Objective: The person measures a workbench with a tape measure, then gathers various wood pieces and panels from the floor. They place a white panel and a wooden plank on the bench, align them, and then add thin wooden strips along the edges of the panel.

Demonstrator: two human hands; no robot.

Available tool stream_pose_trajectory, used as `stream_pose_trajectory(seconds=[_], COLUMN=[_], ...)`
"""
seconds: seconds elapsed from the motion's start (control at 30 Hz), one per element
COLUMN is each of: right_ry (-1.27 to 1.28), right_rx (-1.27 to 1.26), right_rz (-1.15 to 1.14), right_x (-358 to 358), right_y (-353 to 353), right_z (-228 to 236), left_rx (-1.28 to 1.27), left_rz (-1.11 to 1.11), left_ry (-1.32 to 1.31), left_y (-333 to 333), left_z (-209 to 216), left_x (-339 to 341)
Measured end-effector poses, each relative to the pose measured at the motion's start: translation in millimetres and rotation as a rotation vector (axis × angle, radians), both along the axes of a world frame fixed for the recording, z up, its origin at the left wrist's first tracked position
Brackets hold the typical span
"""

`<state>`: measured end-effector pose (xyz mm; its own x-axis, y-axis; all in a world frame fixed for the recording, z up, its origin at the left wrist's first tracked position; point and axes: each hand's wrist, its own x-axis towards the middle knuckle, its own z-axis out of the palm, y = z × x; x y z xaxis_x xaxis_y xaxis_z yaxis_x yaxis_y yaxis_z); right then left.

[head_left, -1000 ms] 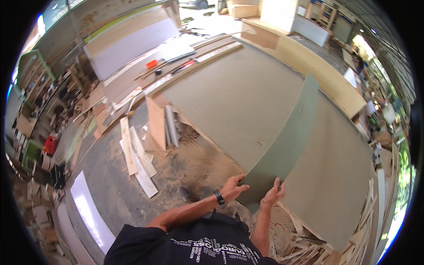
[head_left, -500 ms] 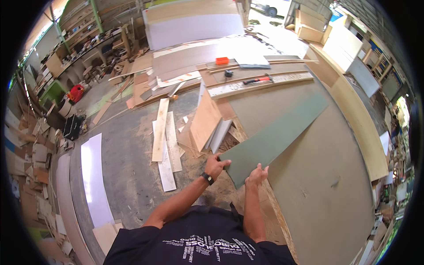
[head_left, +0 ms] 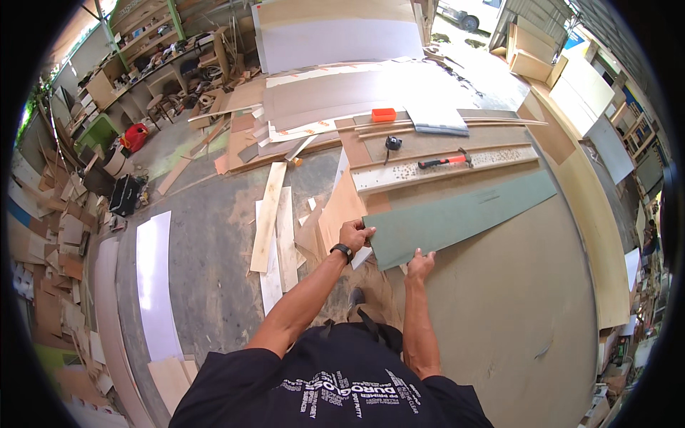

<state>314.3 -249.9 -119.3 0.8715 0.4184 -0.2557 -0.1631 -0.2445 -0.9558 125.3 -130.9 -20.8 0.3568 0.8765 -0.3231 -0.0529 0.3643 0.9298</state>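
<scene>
A long, narrow grey-green board (head_left: pixel 460 217) slants across the large brown sheet on the worktable. My left hand (head_left: pixel 355 235) is closed on its near left corner, thumb on top. Lower down, my right hand (head_left: pixel 421 265) grips the near long edge close to the same end, its fingers partly hidden by the board. Just beyond the board lies a pale strip (head_left: pixel 378 180) covered in dark specks. On that strip rests a hammer (head_left: pixel 446 162) with a red and black handle. A black tape measure (head_left: pixel 392 143) sits behind it.
An orange tray (head_left: pixel 384 115) and a stack of white and grey sheets (head_left: pixel 437 120) stand at the table's far end. Planks (head_left: pixel 268 217) lie on the floor left of the table. A long white panel (head_left: pixel 155 278) lies farther left. Several offcuts are heaped along the left wall.
My hands have carried the near end of the green board away from me. The board has swung closer to parallel with the speckled strip. The whole view has shifted somewhat.
</scene>
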Motion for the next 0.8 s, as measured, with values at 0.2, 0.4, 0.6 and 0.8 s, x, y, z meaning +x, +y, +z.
stream_pose_trajectory(seconds=[0.2,0.4,0.6,0.8], right_ry=[0.006,-0.382,-0.026,0.417], right_rx=[-0.142,-0.472,-0.182,0.074], right_rz=[0.222,0.323,-0.074,-0.379], right_x=[19,41,48,101], right_y=[48,79,91,52], right_z=[37,36,34,81], left_rx=[-0.013,-0.014,-0.026,-0.056], left_rz=[0.091,0.102,0.006,-0.315], left_ry=[0.115,0.4,0.353,0.063], left_y=[65,100,97,22], left_z=[-31,-42,-46,-12], left_x=[14,37,48,72])
